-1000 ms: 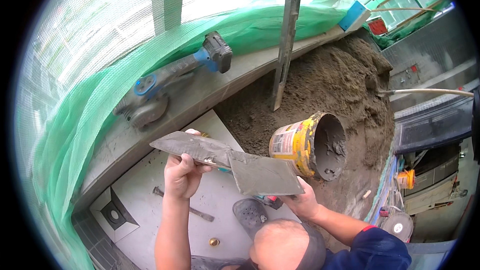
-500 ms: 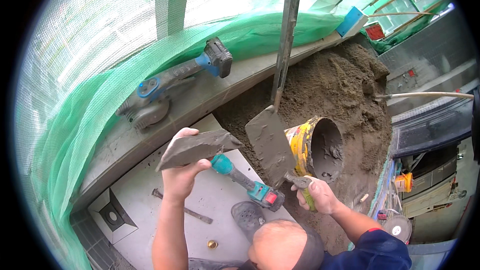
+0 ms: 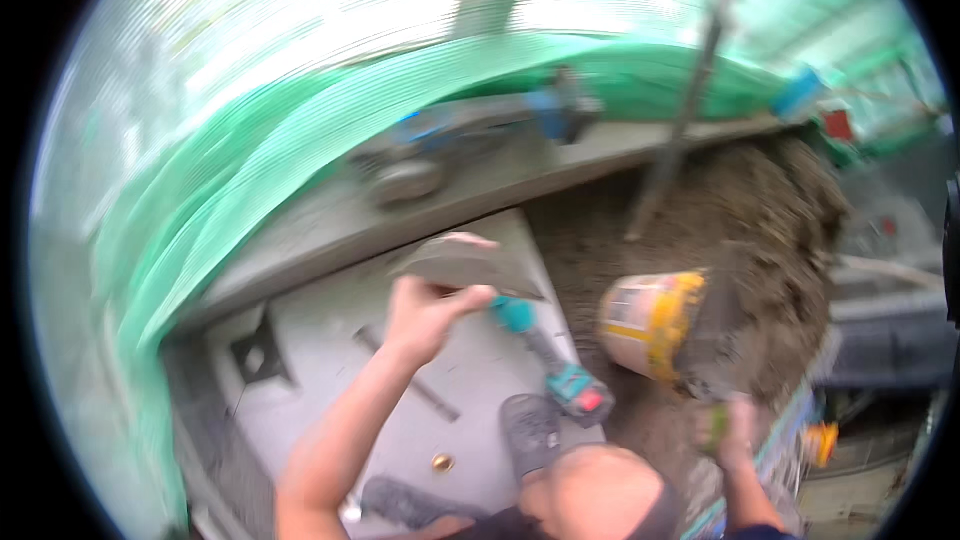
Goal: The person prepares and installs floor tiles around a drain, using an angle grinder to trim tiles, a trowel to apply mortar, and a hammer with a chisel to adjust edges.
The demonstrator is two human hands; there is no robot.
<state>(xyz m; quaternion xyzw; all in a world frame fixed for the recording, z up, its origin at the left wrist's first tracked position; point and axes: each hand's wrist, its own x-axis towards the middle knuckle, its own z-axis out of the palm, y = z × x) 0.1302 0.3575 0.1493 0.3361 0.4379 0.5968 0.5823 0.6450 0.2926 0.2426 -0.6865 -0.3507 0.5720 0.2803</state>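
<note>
My left hand (image 3: 425,315) stays clamped on the flat grey mortar board (image 3: 465,262), now tilted. My right hand (image 3: 733,432), fisted round its handle, has swung the steel trowel (image 3: 712,340) into the yellow plastic bucket (image 3: 650,325), scooping.

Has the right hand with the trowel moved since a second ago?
Yes. The right hand carried the trowel rightward, away from the left hand, to the yellow bucket mouth.

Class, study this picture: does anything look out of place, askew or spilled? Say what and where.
The yellow bucket lies tipped on its side against the sand heap, its mouth facing the right hand. A teal power tool lies loose on the grey slab.
</note>
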